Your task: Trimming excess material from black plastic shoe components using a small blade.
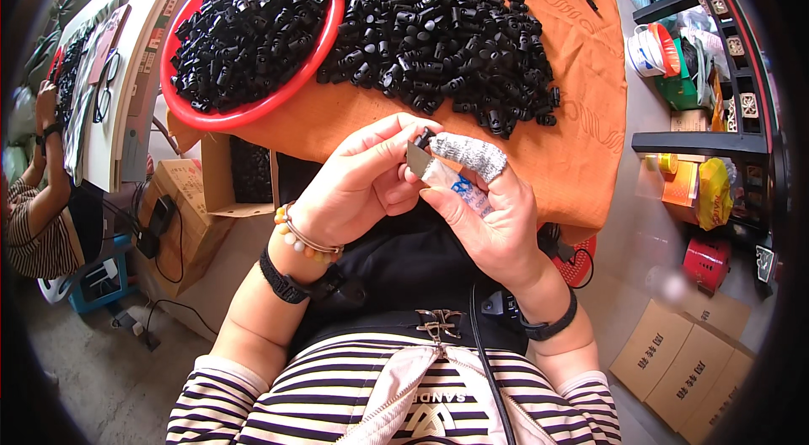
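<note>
My left hand [375, 165] pinches a small black plastic cord lock [425, 138] between thumb and fingers, just above my lap at the table's near edge. Closed around a short blade [417, 160] with a white-wrapped handle [456, 185], my right hand [497, 213] brings its metal end against or very close to the piece. A grey knit finger cover [472, 152] sleeves the right index finger. Beyond the hands lies a large heap of similar black pieces [438, 40]. To its left, a red round basin [335, 34] is filled with more of them.
An orange cloth [581, 120] covers the table. Below its left side stands an open cardboard box [221, 175] with black pieces inside. A dark shelf [699, 142] with goods and flattened cartons [674, 361] are at right. At far left, a person in stripes [46, 226] appears, possibly reflected.
</note>
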`<action>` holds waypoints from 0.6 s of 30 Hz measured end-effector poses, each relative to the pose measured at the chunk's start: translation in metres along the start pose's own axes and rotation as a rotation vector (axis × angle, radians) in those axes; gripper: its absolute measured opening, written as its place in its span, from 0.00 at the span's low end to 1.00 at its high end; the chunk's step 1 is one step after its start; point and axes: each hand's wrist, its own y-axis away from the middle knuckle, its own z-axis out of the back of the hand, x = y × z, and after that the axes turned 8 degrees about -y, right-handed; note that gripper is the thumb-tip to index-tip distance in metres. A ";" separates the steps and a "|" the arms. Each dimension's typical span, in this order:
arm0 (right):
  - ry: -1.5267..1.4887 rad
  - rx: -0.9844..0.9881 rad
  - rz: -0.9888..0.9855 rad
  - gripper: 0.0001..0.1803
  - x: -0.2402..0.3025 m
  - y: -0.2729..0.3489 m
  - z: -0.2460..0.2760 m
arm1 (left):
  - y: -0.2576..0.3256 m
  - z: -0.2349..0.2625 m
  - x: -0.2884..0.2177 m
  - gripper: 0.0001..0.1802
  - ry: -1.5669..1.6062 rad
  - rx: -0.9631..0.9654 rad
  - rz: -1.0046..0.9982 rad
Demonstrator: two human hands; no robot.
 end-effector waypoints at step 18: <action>0.071 0.035 0.025 0.17 0.004 -0.001 0.001 | 0.002 0.005 -0.002 0.14 -0.005 0.021 0.021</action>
